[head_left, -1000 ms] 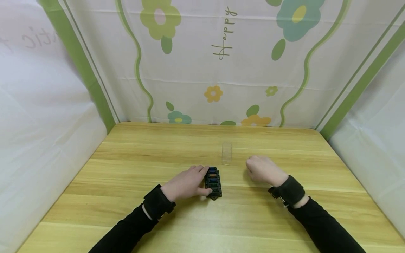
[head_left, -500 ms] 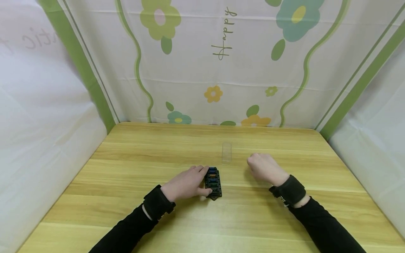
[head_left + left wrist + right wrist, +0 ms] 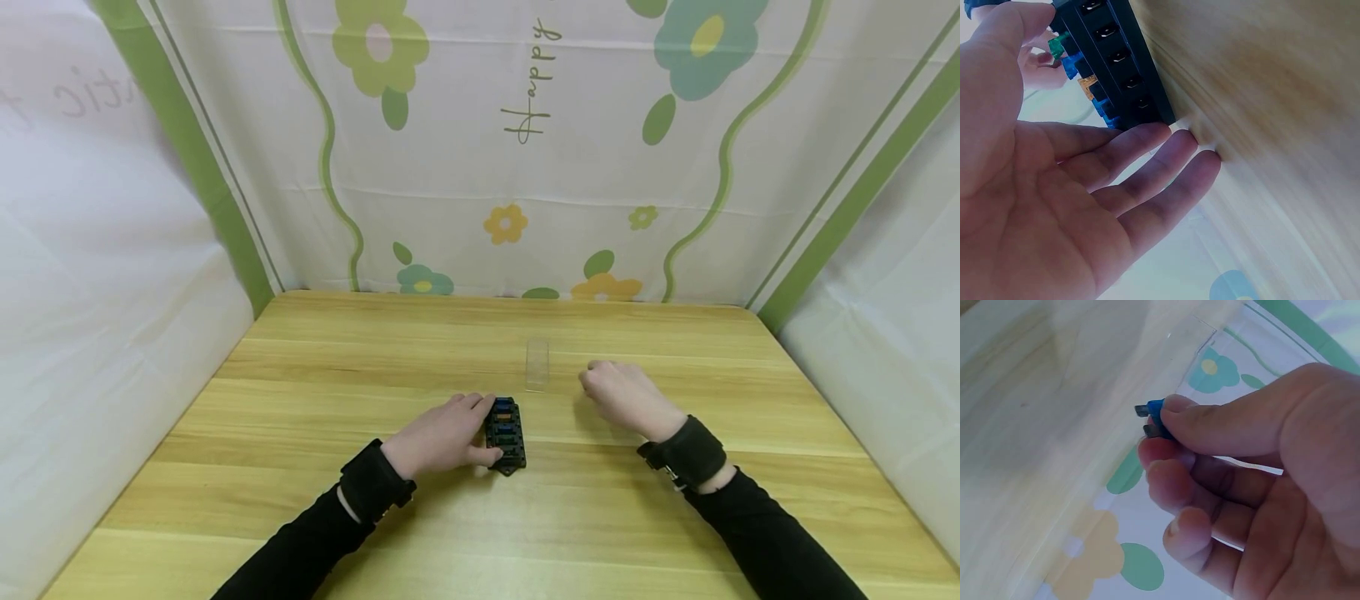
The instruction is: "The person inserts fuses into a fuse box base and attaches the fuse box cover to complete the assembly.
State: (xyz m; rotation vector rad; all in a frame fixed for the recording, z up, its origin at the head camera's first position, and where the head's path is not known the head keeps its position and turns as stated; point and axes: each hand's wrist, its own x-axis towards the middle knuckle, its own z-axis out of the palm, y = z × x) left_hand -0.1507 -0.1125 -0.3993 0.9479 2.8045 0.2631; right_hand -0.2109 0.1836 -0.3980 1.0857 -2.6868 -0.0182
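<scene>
A black fuse block (image 3: 516, 433) lies on the table, with blue, orange and green blade fuses seated in its row of slots. My left hand (image 3: 444, 435) holds it from the left, thumb at the near end and index finger at the far end. In the left wrist view the side of the fuse block (image 3: 1119, 59) shows a row of openings, and the other fingertips reach the tabletop. My right hand (image 3: 628, 400), off to the right, pinches a small blue blade fuse (image 3: 1156, 407) between thumb and index finger, its two metal prongs pointing outward. The head view hides that fuse.
Beyond the fuse block a clear plastic cover (image 3: 537, 365) lies on the wooden table (image 3: 360, 350). Fabric walls with printed flowers (image 3: 506, 223) enclose the table at the back and both sides.
My right hand has drifted slightly away from me, and a little left over the last half second. My left hand and the fuse block have stayed in place.
</scene>
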